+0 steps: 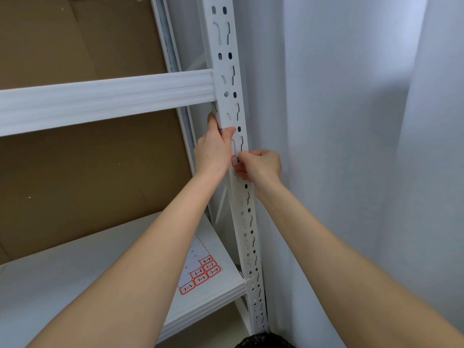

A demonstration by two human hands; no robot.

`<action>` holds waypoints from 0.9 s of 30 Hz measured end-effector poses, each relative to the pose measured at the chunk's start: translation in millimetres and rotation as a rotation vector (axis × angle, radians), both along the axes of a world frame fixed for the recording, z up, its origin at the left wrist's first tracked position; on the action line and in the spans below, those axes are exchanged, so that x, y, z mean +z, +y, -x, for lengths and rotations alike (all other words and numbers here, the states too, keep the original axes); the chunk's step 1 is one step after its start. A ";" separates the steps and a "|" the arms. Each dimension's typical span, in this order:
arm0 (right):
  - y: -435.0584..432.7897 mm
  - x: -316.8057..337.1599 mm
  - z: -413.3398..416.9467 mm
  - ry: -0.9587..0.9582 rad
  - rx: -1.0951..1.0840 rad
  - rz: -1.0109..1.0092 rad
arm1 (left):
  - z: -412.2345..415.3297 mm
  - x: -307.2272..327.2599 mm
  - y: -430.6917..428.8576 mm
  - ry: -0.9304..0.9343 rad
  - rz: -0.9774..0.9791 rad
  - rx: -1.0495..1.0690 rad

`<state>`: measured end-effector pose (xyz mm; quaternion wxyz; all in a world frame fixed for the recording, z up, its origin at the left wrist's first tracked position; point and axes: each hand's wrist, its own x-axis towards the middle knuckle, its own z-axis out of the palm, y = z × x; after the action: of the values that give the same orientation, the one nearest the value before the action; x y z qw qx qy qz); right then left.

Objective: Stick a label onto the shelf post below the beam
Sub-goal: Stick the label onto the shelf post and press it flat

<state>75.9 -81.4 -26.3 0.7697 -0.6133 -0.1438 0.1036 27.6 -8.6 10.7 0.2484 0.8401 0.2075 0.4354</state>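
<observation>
White shelf (50, 277); label sheet (198, 275) (red-bordered) lies on it.

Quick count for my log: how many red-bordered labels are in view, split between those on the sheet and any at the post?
Red-bordered labels on the sheet: 6
Red-bordered label pinched by the right hand at the shelf post: 1
Total: 7

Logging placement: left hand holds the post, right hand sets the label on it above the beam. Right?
No. Head view shows the right hand setting the label on the post below the beam; the left hand does hold the post.
</observation>
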 end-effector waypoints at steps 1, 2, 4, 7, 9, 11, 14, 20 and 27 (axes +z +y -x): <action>-2.7 -1.5 -0.6 0.019 0.033 -0.028 | -0.1 -0.3 0.5 0.001 0.000 -0.004; -6.4 -3.4 -1.6 0.054 0.094 -0.083 | -0.2 -0.5 1.0 0.003 -0.002 -0.008; -15.4 -5.2 -3.5 0.156 0.233 -0.225 | 0.0 -0.2 1.9 0.000 -0.003 -0.015; -21.9 -6.5 -6.7 0.225 0.299 -0.323 | 0.1 0.0 1.7 -0.003 -0.004 -0.024; -21.3 -6.0 -6.0 0.214 0.289 -0.319 | 0.0 -0.6 1.3 0.002 -0.012 -0.025; -19.0 -5.5 -4.8 0.191 0.262 -0.289 | 0.4 -0.6 1.2 0.003 -0.008 -0.029; -16.4 -3.4 -4.1 0.168 0.202 -0.243 | 0.2 0.3 2.2 0.000 -0.004 -0.025; -8.6 0.8 -3.0 0.094 0.082 -0.159 | -0.3 -0.6 1.7 0.002 -0.009 -0.018; -11.5 -4.7 -4.6 0.130 0.134 -0.200 | 0.5 0.3 1.1 0.011 -0.019 -0.009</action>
<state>80.5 -92.9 -31.0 0.8261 -0.5145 -0.1441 0.1793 27.1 -7.5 10.9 0.2413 0.8458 0.2008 0.4314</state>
